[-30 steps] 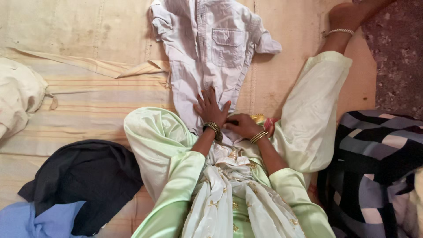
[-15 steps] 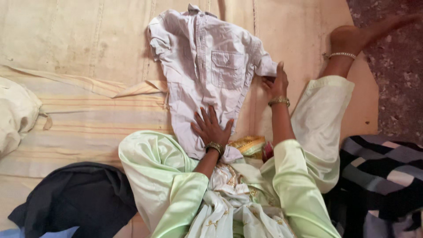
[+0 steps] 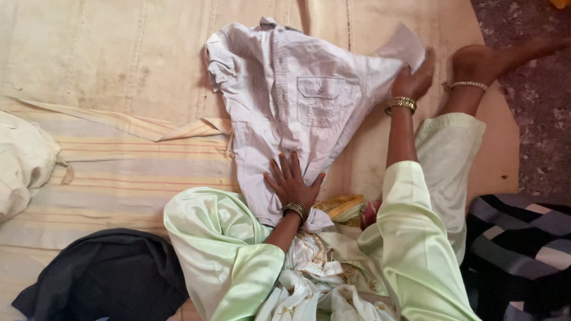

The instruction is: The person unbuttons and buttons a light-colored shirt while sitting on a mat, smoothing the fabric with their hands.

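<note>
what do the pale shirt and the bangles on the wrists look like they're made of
The pale shirt looks like thin woven cotton or a cotton blend with a matte finish: it creases softly and shows stitched seams and a flapped chest pocket. The bangles on the left hand and those at the right hand look like gold-coloured metal, since they glint; plated or solid can't be told.

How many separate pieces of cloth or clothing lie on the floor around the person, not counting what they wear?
5, perhaps more out of view: the white shirt under both hands, the striped sheet, a cream bundle far left, a dark garment lower left, a checked blanket lower right.
</note>
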